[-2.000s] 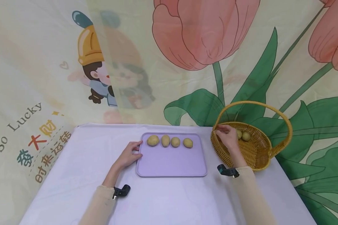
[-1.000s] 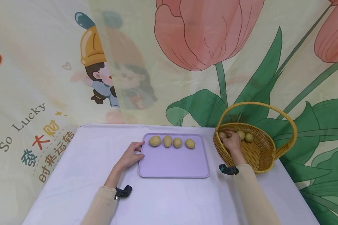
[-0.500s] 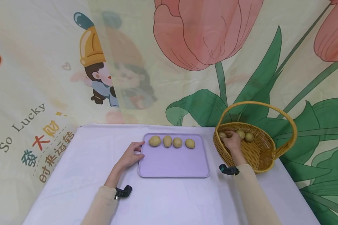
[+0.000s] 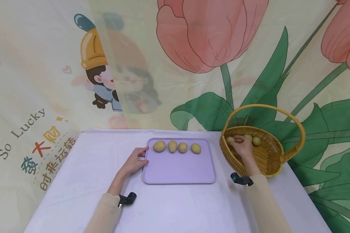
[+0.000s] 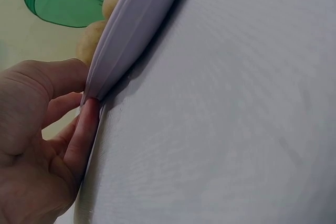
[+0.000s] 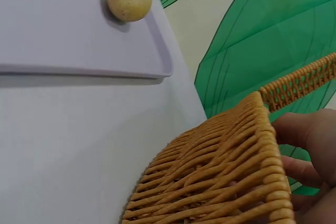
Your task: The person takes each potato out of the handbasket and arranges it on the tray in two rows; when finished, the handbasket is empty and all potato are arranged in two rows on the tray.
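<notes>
In the head view, my left hand (image 4: 133, 161) holds the left rim of a lilac tray (image 4: 179, 170); the left wrist view shows my fingers against its outer edge. Four potatoes, in a row, would be several: the potatoes (image 4: 172, 146) lie along the tray's far side. My right hand (image 4: 243, 147) reaches into a wicker basket (image 4: 265, 161), thumb and finger at a potato (image 4: 229, 139) by its left end. Other potatoes (image 4: 256, 141) sit behind that hand. In the right wrist view the basket wall hides most of the fingers and the potato.
The basket's tall arched handle (image 4: 268, 106) rises over the right hand. A white cloth (image 4: 175, 207) covers the table. Behind it hangs a printed backdrop (image 4: 192, 81) with tulips and a cartoon figure.
My right hand has moved from the basket's left rim down inside it, and a potato now shows at its fingertips. It has shifted slightly right. The left hand stays at the tray.
</notes>
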A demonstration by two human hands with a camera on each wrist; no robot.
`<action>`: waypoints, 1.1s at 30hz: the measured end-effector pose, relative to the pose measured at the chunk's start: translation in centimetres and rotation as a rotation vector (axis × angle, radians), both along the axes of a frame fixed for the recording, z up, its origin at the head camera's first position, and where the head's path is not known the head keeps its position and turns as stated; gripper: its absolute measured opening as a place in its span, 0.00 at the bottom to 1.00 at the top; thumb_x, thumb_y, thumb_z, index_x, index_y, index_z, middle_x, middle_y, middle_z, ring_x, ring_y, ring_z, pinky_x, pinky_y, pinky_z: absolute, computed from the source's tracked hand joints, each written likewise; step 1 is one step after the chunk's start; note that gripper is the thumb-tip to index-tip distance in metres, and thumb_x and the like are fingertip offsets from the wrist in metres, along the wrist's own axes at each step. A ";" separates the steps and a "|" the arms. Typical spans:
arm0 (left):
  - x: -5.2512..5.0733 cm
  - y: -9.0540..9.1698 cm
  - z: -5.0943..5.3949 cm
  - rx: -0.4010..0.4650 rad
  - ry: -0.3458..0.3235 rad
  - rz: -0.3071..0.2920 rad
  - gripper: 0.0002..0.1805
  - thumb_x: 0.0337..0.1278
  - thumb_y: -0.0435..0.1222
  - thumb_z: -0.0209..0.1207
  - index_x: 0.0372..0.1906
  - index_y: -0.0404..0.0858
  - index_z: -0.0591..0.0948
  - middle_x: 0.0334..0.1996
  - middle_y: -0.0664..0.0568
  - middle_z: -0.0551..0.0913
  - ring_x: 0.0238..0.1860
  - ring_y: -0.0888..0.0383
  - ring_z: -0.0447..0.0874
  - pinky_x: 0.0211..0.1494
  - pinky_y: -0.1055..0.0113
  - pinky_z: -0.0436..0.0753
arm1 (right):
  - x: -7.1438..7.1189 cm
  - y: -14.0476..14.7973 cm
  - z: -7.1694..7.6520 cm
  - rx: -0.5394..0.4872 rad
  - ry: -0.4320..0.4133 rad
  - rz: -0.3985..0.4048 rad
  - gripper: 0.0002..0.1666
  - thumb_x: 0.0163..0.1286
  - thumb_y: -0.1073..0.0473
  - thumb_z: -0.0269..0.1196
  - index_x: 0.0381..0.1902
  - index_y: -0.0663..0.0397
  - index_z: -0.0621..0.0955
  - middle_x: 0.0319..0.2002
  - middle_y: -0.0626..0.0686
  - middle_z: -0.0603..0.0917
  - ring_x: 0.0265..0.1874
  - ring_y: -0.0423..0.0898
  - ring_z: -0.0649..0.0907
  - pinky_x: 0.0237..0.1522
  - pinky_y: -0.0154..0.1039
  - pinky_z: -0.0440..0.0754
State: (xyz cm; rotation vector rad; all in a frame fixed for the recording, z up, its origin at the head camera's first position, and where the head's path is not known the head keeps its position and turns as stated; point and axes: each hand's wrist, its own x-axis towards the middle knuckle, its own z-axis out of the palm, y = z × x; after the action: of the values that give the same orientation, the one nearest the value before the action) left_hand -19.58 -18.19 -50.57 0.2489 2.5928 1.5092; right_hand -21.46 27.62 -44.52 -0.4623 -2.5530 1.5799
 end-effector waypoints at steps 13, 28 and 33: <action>0.1 -0.2 -0.1 0.009 -0.003 -0.001 0.36 0.53 0.23 0.62 0.70 0.29 0.68 0.59 0.35 0.67 0.56 0.42 0.72 0.58 0.54 0.78 | 1.7 -0.4 1.7 -0.085 0.015 0.025 0.31 0.71 0.62 0.60 0.69 0.67 0.68 0.53 0.65 0.74 0.31 0.37 0.83 0.41 0.35 0.84; 0.2 -0.2 -0.3 -0.008 0.017 -0.002 0.35 0.53 0.24 0.62 0.69 0.29 0.68 0.59 0.34 0.67 0.56 0.41 0.73 0.57 0.55 0.78 | 3.7 -3.2 2.8 -0.083 0.116 0.121 0.28 0.69 0.61 0.63 0.64 0.68 0.74 0.56 0.66 0.76 0.36 0.35 0.81 0.38 0.29 0.82; 0.1 -0.2 -0.4 -0.022 0.034 -0.009 0.35 0.53 0.25 0.63 0.69 0.28 0.68 0.58 0.34 0.68 0.55 0.42 0.73 0.56 0.56 0.79 | 4.1 -5.8 2.2 -0.139 0.141 0.150 0.27 0.67 0.64 0.65 0.62 0.69 0.75 0.55 0.68 0.78 0.33 0.33 0.82 0.36 0.29 0.83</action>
State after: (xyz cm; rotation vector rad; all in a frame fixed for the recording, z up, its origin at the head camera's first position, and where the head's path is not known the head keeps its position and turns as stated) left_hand -19.48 -18.34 -50.99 0.2861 2.6287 1.4860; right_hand -17.35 21.87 -42.32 -0.1666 -2.4332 1.7792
